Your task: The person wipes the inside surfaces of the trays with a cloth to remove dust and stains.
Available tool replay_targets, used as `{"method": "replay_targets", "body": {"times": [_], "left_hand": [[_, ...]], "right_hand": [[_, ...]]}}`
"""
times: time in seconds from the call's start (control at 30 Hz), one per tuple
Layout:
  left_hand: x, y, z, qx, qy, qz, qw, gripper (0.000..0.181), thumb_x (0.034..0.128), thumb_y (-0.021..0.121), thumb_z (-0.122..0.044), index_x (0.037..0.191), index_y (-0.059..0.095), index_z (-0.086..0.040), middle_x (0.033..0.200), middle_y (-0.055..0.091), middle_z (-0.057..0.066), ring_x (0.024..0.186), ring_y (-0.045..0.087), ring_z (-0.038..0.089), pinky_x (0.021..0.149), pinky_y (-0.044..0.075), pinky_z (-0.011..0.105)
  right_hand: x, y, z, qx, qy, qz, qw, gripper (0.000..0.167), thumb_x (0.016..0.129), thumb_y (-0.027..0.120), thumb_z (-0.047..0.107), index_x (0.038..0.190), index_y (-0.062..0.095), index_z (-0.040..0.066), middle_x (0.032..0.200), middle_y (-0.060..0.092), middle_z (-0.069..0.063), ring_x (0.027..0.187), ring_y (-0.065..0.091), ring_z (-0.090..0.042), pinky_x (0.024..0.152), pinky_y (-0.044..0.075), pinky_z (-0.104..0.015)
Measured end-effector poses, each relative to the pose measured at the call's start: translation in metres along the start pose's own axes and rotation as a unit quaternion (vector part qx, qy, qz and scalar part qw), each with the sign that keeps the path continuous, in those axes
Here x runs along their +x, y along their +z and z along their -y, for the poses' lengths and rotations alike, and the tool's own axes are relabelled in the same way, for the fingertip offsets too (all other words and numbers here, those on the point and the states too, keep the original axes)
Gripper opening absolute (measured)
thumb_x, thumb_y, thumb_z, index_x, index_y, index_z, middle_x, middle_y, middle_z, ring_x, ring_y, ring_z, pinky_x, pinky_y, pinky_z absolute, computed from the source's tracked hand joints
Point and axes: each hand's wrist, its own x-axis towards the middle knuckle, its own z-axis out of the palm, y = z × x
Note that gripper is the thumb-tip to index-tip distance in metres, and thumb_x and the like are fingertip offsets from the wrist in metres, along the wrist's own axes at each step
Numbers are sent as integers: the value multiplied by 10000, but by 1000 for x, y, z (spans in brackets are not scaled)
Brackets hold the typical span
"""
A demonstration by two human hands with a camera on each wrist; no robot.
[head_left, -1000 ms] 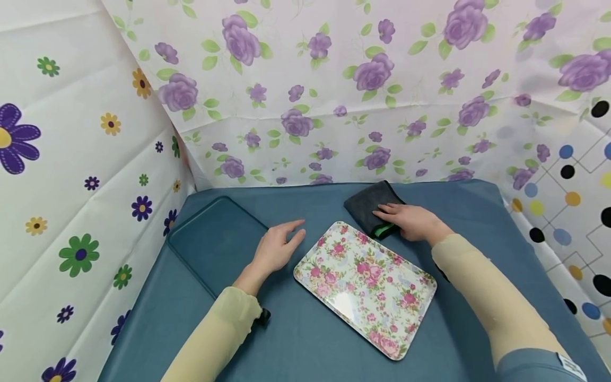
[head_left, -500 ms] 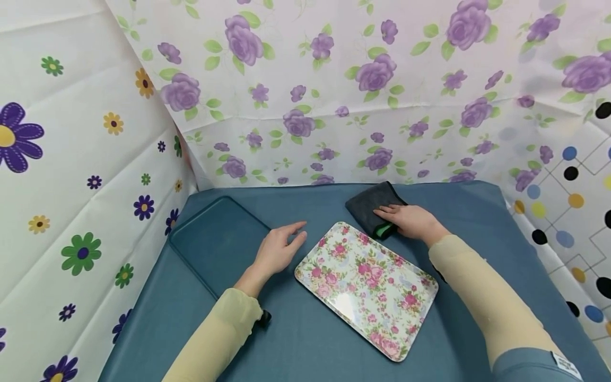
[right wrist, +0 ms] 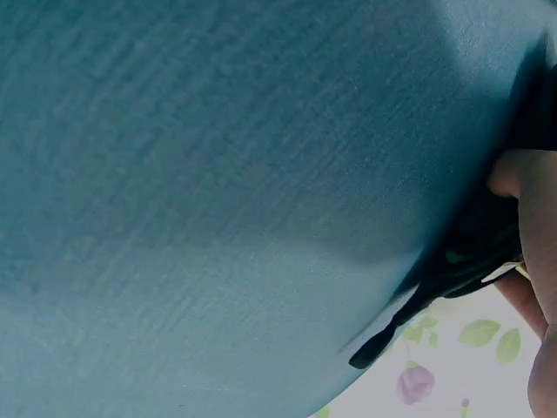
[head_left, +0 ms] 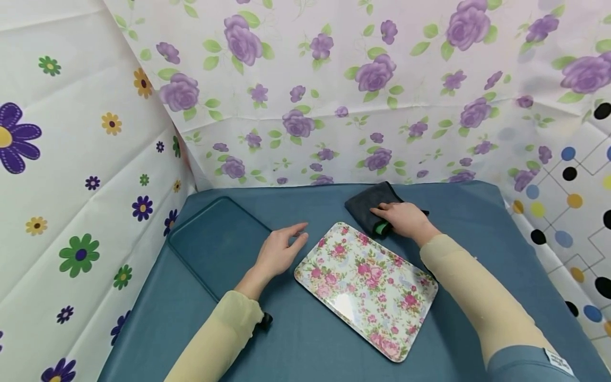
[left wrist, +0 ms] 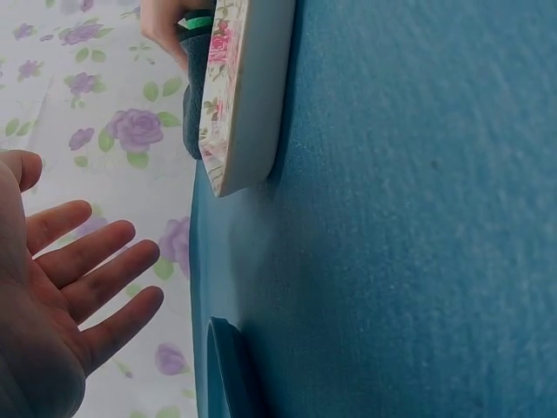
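A folded dark grey cloth (head_left: 365, 207) with a green inner edge lies near the back of the table. My right hand (head_left: 408, 220) holds its right side, fingers on top; in the right wrist view the thumb (right wrist: 506, 177) is on one side of the dark cloth (right wrist: 474, 231) and a finger shows on the other. A narrow dark end sticks out beyond the hand. My left hand (head_left: 277, 252) hovers with fingers extended and holds nothing, between a dark blue-green tray (head_left: 217, 239) and a white rectangular tray with pink flowers (head_left: 367, 286).
Blue cloth (head_left: 305, 345) covers the table. A purple-rose curtain (head_left: 296, 95) hangs along the back. Flowered sheeting (head_left: 81, 212) stands at the left, and dotted sheeting (head_left: 563, 223) at the right.
My right hand has shifted slightly left on the cloth, and a dark end of the cloth now shows behind it. The left hand and both trays have stayed nearly still.
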Motion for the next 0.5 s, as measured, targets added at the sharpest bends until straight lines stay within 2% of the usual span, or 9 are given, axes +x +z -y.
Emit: {"method": "replay_targets", "body": {"times": [0.17,0.23,0.37,0.5], "left_hand": [[-1,1,1,-35,-25,18,10000,477,1127,558,-428,1506,648,-152,1417,695,64,1215,695,263,939,583,523],[-1,1,2,-83,-16,0,10000,471,1127,560,-422,1506,649,-156,1418,695,58,1224,693,257,966,578,522],[-2,1,1,-149,-15,-80,9999,454,1128,562,-416,1498,658,-171,1387,713,56,1209,700,258,971,578,527],[-3,1,-1,-211,-69,-93,9997,447,1129,561,-414,1492,664,-174,1368,723,62,1203,701,256,980,576,522]], "right_hand": [[-2,5,-3,261,0,111,9996,643,1014,657,-15,1619,506,143,1643,440,-223,1493,428,-458,1104,473,-606],[-3,7,-5,474,28,190,9987,657,1021,626,-34,1637,475,139,1670,399,-219,1521,381,-462,1115,457,-618],[-5,6,-6,718,148,261,9970,699,1016,602,-68,1659,435,150,1673,399,-205,1512,406,-441,963,554,-558],[-3,6,-4,715,294,253,9967,701,1031,601,-56,1670,416,165,1661,422,-201,1498,433,-428,821,584,-507]]}}
